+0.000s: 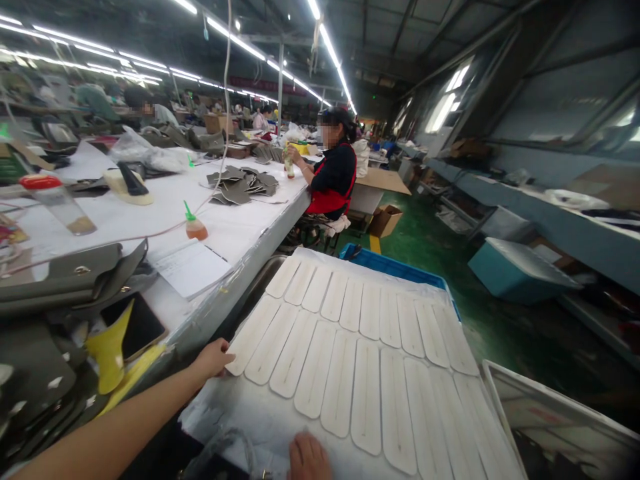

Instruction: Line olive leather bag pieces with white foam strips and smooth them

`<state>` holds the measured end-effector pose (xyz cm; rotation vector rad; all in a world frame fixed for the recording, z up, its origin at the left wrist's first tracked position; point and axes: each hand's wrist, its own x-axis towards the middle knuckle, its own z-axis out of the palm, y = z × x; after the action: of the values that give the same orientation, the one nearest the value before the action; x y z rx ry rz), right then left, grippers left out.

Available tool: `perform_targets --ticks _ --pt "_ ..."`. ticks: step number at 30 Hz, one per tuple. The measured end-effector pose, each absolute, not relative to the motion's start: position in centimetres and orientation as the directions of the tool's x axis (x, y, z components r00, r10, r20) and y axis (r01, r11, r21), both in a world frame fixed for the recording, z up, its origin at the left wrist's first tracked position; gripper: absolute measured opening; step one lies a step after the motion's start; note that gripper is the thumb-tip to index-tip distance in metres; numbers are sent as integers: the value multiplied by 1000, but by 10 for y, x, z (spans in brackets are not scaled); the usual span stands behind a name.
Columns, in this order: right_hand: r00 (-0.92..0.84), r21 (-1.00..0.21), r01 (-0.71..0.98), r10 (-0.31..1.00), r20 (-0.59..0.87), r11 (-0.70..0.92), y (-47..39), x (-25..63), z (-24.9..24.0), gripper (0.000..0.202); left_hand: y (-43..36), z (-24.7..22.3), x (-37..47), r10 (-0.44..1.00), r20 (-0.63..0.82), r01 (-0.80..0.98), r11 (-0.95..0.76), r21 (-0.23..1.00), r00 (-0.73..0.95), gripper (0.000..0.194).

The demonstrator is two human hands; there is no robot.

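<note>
Two rows of white, round-ended strips (340, 380), each with a thin line down its middle, lie side by side on a white-covered board (270, 413). My left hand (213, 358) reaches in from the left, thumb and fingers closed on the lower corner of the leftmost strip (253, 340) in the near row. Below the near row, my right hand (309, 458) rests on the board's white surface, its fingers lying on it and nothing seen in them. The frame's bottom edge cuts off the rest of that hand.
Along the left runs a white worktable (165, 220) with a glue bottle (195, 223), a notepad (193, 267), grey bag pieces (60, 273) and a phone (135, 327). A co-worker (335, 167) sits beyond the board. A blue crate (395, 263) and white-framed bin (555, 413) stand by it.
</note>
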<state>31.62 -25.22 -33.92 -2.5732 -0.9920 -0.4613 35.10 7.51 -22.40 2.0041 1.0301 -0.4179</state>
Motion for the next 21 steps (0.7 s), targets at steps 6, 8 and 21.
perform_targets --ticks 6,8,21 --pt "718 -305 696 636 283 -650 -259 317 -320 34 80 -231 336 408 -708 801 -109 589 576 17" --pt "726 -314 684 656 207 -658 -260 317 -309 34 81 -232 332 385 -711 783 -52 620 589 18" --pt "752 -319 609 656 -57 -726 -255 311 -292 41 76 -242 322 353 -694 726 59 685 627 31"
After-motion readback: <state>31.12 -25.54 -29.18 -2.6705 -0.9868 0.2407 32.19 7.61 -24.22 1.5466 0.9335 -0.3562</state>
